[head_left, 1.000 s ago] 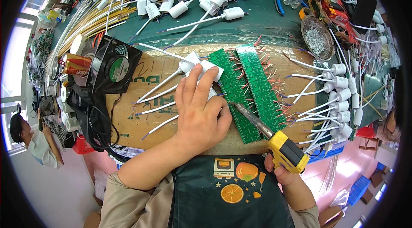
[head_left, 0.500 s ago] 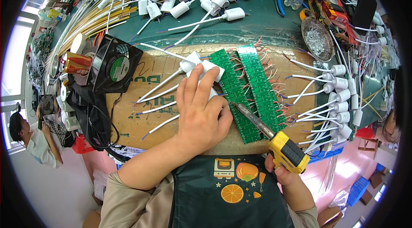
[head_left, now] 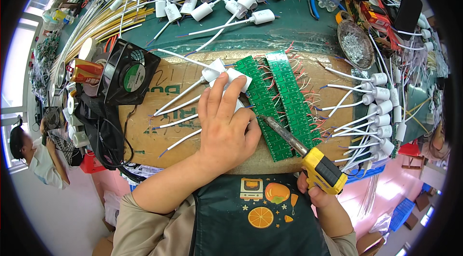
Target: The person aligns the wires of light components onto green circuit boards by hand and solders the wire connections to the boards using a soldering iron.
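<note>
No shift from 1 s ago: left hand [head_left: 226, 128] still flat on white plug [head_left: 236, 80], right hand [head_left: 320, 195] clamped on soldering iron [head_left: 308, 157], tip at 9 o'clock edge of green boards [head_left: 279, 101]; joint dwell continues.

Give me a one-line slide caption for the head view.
Left hand presses white wired sockets beside green circuit strips; right hand touches yellow soldering iron to them.

Left hand [head_left: 224, 128] presses flat on white plastic housings [head_left: 231, 78] atop the cardboard sheet [head_left: 159, 111]. Right hand [head_left: 316, 193] grips a yellow-handled soldering iron [head_left: 308, 159], tip touching the green circuit boards [head_left: 279, 101] just right of the left thumb. Black fan [head_left: 126, 77] sits well left.
</note>
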The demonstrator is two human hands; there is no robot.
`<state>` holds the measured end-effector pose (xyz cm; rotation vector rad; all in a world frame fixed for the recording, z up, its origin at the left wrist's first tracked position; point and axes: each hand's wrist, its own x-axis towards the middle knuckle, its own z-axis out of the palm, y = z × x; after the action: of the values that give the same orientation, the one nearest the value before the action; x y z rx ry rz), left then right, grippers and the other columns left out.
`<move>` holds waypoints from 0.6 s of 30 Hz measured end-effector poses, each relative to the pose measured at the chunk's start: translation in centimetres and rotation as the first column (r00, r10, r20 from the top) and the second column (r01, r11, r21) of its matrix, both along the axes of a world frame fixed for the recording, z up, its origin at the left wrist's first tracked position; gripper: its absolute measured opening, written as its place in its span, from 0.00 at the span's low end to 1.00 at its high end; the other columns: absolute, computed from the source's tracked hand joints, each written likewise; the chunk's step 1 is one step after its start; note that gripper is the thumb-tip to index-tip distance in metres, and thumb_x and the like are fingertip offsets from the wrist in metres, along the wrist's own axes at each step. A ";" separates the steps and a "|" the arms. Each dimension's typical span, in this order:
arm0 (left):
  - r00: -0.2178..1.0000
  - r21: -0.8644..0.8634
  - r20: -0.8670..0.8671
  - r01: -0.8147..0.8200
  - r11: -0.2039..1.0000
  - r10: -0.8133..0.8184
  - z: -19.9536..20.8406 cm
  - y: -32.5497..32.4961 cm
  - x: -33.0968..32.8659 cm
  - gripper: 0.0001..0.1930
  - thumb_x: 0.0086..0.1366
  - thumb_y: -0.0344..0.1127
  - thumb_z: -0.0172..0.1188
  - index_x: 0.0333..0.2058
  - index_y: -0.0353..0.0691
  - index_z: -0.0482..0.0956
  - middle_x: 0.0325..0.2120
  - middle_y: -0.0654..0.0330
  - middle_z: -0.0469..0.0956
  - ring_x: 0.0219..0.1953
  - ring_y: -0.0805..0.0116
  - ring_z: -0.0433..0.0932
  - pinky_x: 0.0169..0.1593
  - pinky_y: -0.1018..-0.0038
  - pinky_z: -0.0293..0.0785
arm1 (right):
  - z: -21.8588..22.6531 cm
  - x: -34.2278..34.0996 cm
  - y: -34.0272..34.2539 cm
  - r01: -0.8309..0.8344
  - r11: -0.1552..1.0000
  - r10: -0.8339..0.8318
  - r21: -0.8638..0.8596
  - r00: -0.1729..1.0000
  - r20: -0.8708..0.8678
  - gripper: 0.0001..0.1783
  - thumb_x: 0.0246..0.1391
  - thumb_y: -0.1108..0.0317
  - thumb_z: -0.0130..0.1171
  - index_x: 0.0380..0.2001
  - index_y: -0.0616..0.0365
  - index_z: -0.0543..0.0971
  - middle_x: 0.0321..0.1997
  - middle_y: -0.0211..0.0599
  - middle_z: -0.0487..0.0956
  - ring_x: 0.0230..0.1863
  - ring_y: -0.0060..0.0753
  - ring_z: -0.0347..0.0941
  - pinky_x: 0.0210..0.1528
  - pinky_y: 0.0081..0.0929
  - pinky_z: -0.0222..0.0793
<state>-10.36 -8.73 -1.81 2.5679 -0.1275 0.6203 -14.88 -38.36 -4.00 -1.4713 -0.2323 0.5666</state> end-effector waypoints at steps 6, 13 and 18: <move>1.000 0.001 -0.006 -0.001 1.000 0.001 0.0 0.1 -0.1 0.07 0.46 0.27 0.67 0.26 0.40 0.79 0.60 0.44 0.70 0.65 0.38 0.63 0.63 0.49 0.59 | 0.3 -0.1 0.5 0.040 0.998 -0.037 0.055 0.998 -0.048 0.20 0.54 0.53 0.68 0.34 0.60 0.78 0.23 0.30 0.76 0.21 0.26 0.72 0.24 0.24 0.66; 1.000 0.002 -0.003 -0.002 1.000 0.002 0.1 0.1 0.0 0.07 0.46 0.27 0.67 0.26 0.40 0.79 0.60 0.45 0.70 0.65 0.38 0.63 0.63 0.49 0.59 | -0.6 -0.4 -0.5 -0.005 0.998 0.008 0.057 0.998 -0.055 0.26 0.55 0.51 0.69 0.46 0.61 0.76 0.23 0.30 0.73 0.22 0.24 0.69 0.24 0.24 0.65; 1.000 0.004 -0.013 -0.006 1.000 0.006 0.1 -0.2 0.1 0.07 0.46 0.27 0.67 0.25 0.41 0.79 0.60 0.45 0.70 0.66 0.38 0.63 0.63 0.49 0.59 | 1.5 0.3 0.9 0.187 0.961 -0.155 0.205 0.974 -0.164 0.39 0.50 0.45 0.72 0.56 0.60 0.70 0.25 0.31 0.72 0.24 0.25 0.67 0.25 0.24 0.64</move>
<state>-10.23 -8.97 -1.75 2.5768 -0.1173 0.6063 -14.62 -37.44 -2.48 -1.2155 -0.0487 0.4888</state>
